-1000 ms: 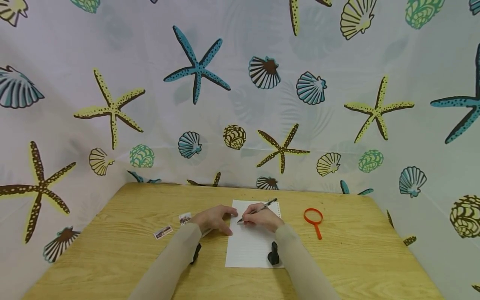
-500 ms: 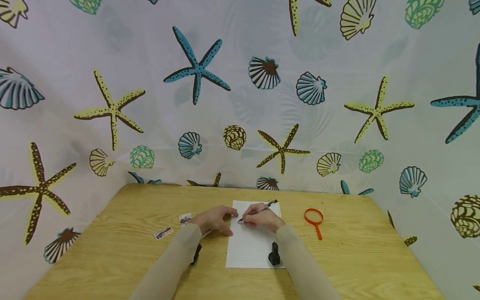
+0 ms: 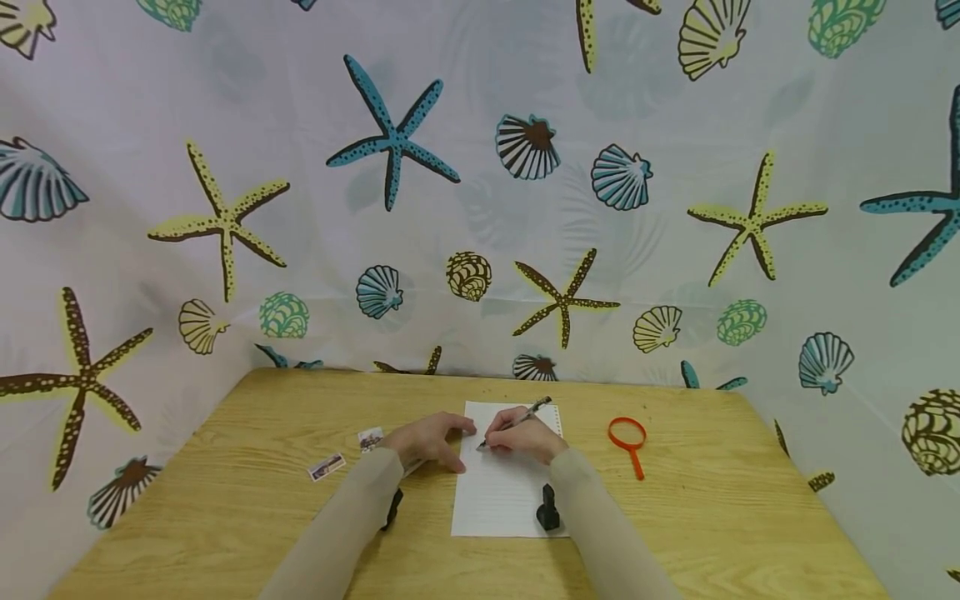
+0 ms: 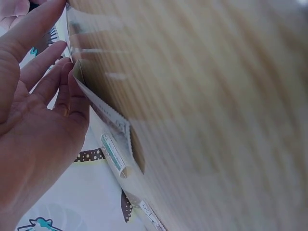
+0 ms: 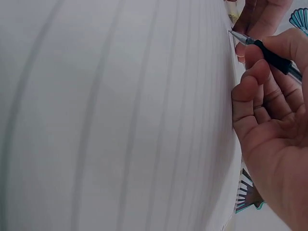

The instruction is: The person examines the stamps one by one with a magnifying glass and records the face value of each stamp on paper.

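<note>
A white lined sheet of paper (image 3: 501, 492) lies on the wooden table (image 3: 690, 517). My right hand (image 3: 525, 435) pinches a dark pen (image 3: 525, 413), and the pen tip (image 5: 232, 33) touches the paper (image 5: 120, 120) near its upper left part. My left hand (image 3: 427, 439) rests flat on the table at the sheet's left edge, its fingers (image 4: 43, 72) straight. Two small stamps (image 3: 371, 437) (image 3: 326, 466) lie just left of that hand; the left wrist view shows stamps (image 4: 115, 154) beside the palm.
An orange magnifying glass (image 3: 628, 440) lies to the right of the paper. A curtain printed with starfish and shells (image 3: 480, 183) encloses the table at the back and on both sides. Black wrist-camera mounts (image 3: 547, 508) sit on both forearms.
The pen tip has shifted very slightly on the paper; the hands otherwise stay where they were.
</note>
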### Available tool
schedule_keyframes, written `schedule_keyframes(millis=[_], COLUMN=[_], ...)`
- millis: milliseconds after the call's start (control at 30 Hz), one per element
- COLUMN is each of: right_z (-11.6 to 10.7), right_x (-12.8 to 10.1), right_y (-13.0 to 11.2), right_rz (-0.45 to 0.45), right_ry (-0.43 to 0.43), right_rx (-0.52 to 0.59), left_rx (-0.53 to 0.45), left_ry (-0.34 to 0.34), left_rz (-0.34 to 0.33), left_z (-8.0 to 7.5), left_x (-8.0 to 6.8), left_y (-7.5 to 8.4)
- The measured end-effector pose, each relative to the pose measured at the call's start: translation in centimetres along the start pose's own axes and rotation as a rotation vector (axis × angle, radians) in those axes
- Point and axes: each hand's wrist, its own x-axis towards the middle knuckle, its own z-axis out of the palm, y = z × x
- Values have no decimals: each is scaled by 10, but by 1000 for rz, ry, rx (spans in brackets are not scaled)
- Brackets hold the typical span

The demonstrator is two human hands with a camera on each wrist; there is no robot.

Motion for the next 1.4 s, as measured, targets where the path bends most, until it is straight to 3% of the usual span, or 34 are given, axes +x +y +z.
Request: schedule_keyframes(millis=[333,800,1167,1400], right_z=[1,1,-4,-7], right_x=[0,5,2,2], right_y=[0,4,6,10], right_rz=[9,17,20,1], right_ry=[16,53,62,33], right_rx=[-45,-23,-7,37], left_rx=[-17,17,-108,-105], left_ry=[-9,-10,4,-3], left_rz=[6,36,-16,0], left_z=[0,-2,0,1], left_x=[2,3,-1,-1], left_y=[0,-2,-1,1])
